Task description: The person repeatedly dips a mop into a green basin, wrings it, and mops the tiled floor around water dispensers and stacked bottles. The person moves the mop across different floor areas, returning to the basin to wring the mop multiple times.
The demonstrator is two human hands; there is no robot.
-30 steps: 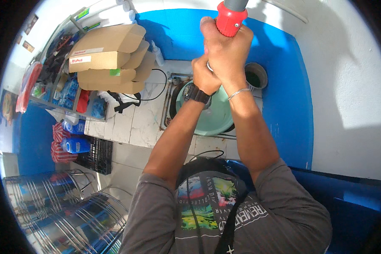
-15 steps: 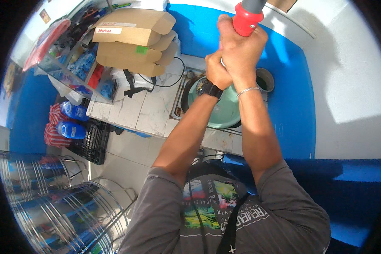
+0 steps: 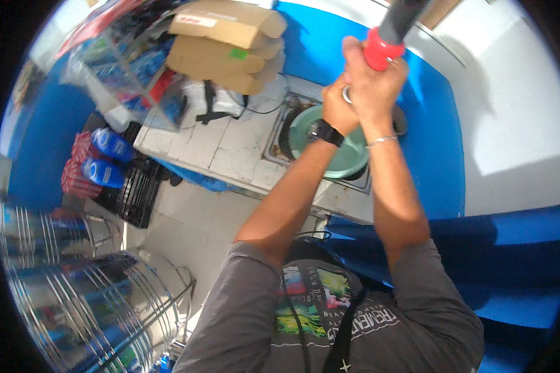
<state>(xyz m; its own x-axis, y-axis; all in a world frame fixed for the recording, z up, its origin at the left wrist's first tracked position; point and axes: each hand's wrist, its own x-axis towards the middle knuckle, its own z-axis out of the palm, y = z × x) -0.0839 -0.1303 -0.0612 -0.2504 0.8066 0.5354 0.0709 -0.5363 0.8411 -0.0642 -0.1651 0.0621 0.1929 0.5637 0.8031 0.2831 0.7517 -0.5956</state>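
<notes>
Both my arms reach out over the counter, raised in front of me. My right hand (image 3: 378, 92) is wrapped round a thick dark grey pole (image 3: 403, 23) just below its red collar (image 3: 382, 48). The pole leans to the upper right and leaves the picture. My left hand (image 3: 339, 110) is closed directly below the right and pressed against it, apparently round the lower part of the same pole. A small pale ring-shaped edge shows between the hands; I cannot tell what it belongs to. Beneath my wrists, a light green basin (image 3: 350, 165) sits on the counter, partly hidden.
Cardboard boxes (image 3: 221, 61) are stacked at the back of the tiled counter (image 3: 196, 149), beside a clear case (image 3: 127, 68) of packaged goods. Blue bottles (image 3: 106, 173) stand by a black crate (image 3: 142, 198) at left. A shiny metal rack (image 3: 87, 311) is lower left, a blue curtain (image 3: 504, 255) right.
The view has swung, so the counter, basin and boxes sit farther right in it. My hands keep their hold, and the pole leans more to the right.
</notes>
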